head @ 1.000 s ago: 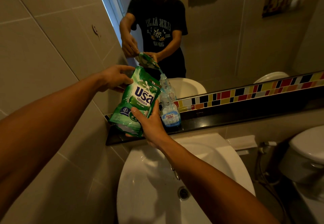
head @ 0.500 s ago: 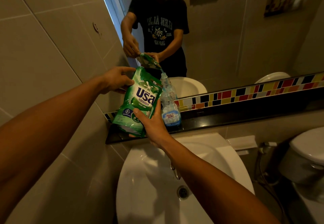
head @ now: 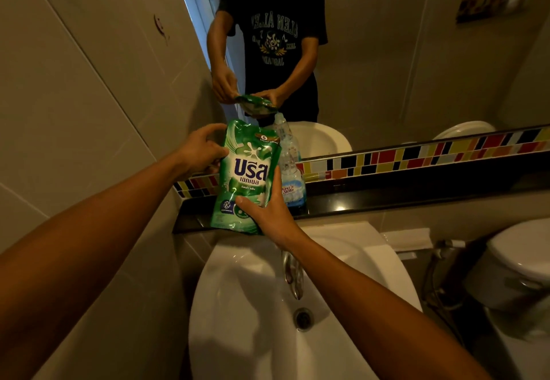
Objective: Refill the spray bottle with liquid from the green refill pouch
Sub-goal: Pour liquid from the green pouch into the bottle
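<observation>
Both hands hold a glossy green plastic refill pouch (head: 245,177) w/ white Thai lettering, nearly upright, over the left end of the narrow black counter (head: 387,198) that runs below the mirror. Left hand (head: 199,152) is at the pouch's upper left edge, fingers curled round the side & gripping it. Right hand (head: 269,216) is at the lower right corner, thumb across the front, fingers wrapped behind & gripping it too. The pouch's bottom edge sits at or just above the counter's front edge; can't tell if it touches.

Just right of the pouch, partly behind it, a clear plastic spray bottle (head: 290,171) w/ a blue & white label stands upright on the counter near its left end, up against the mirror (head: 416,67). Its neck shows beside the pouch's top right corner, close to it; whether the spout is in the neck can't be told.

Below the counter's front edge: a white ceramic sink (head: 253,305) w/ a chrome tap (head: 293,275) & a round drain (head: 303,318). A white toilet (head: 520,263) is at right. A strip of multicoloured mosaic tiles (head: 416,156) runs along the mirror's base.
</observation>
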